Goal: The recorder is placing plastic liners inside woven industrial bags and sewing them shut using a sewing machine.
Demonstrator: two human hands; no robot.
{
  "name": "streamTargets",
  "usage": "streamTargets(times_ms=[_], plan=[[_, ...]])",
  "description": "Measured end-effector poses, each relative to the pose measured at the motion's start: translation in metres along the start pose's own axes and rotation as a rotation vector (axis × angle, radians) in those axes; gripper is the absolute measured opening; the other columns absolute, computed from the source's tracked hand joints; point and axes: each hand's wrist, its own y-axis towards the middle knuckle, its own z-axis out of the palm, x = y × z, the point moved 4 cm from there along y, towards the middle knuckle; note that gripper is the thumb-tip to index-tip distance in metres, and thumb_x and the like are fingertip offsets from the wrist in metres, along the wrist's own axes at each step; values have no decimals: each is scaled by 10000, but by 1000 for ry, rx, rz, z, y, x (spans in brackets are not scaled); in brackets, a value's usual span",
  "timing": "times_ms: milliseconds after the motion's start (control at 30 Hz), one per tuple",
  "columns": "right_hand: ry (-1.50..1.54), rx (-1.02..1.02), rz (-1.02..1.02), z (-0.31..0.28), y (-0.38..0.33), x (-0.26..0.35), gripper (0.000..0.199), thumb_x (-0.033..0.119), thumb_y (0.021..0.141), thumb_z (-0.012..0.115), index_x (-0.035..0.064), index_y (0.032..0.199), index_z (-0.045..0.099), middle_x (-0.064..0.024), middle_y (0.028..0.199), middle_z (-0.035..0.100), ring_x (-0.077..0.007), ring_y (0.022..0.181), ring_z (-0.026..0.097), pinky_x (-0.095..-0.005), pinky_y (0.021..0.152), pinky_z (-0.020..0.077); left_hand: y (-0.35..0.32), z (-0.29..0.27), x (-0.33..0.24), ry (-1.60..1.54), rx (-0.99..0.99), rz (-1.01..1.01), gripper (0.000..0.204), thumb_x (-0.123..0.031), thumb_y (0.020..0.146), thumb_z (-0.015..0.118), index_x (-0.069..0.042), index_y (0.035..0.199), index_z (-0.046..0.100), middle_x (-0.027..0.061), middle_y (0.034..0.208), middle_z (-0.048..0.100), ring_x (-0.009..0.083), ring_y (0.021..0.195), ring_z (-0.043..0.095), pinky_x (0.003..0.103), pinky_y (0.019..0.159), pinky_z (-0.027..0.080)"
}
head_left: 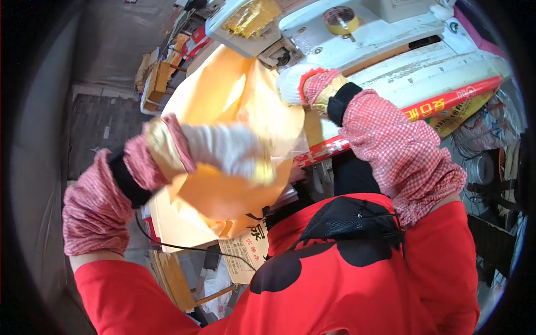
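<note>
A large sheet of pale orange-yellow fabric (209, 84) lies in folds across the work surface and hangs towards my lap. Over its middle is my left hand (240, 153), in a whitish glove with yellow at the fingers. Motion smears it, so its fingers and any grip do not show. My right hand (293, 84), in a white glove with a red cuff, rests at the fabric's upper right edge, beside a white machine (243, 28) that looks like a sewing machine. Its fingers are turned away and hidden. Checked red-and-white sleeve covers are on both forearms.
A roll of tape (340, 21) sits on the machine's white body. Along the worn white tabletop's front edge runs a red printed strip (446, 100). A black cord (184, 245) crosses below the fabric, near a printed cardboard piece (240, 259). Wooden pieces (156, 84) stand at the left.
</note>
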Motion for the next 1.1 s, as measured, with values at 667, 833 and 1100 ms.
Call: streamTargets(times_ms=[667,833,1100], plan=[[-98,9,276,-41,-28,107,158,161,736,550,87,639,652,-75,649,624,-235,641,614,-367,542,486,20,27,-141,-69,421,308,202,-255,636,605,-53,646,609,129,595,577,321,596,578,398,537,463],[206,170,183,15,-1,101,113,178,691,603,83,646,644,-90,664,619,-254,650,612,-390,559,488,49,-1,-92,191,665,-94,260,-293,629,615,-40,687,629,166,637,590,346,630,576,409,573,469],[881,462,-176,58,93,93,217,240,636,686,60,751,648,-129,778,630,-300,722,617,-424,622,496,14,-73,-20,454,486,-442,249,-303,655,588,-67,708,648,165,648,591,350,621,565,395,582,463]])
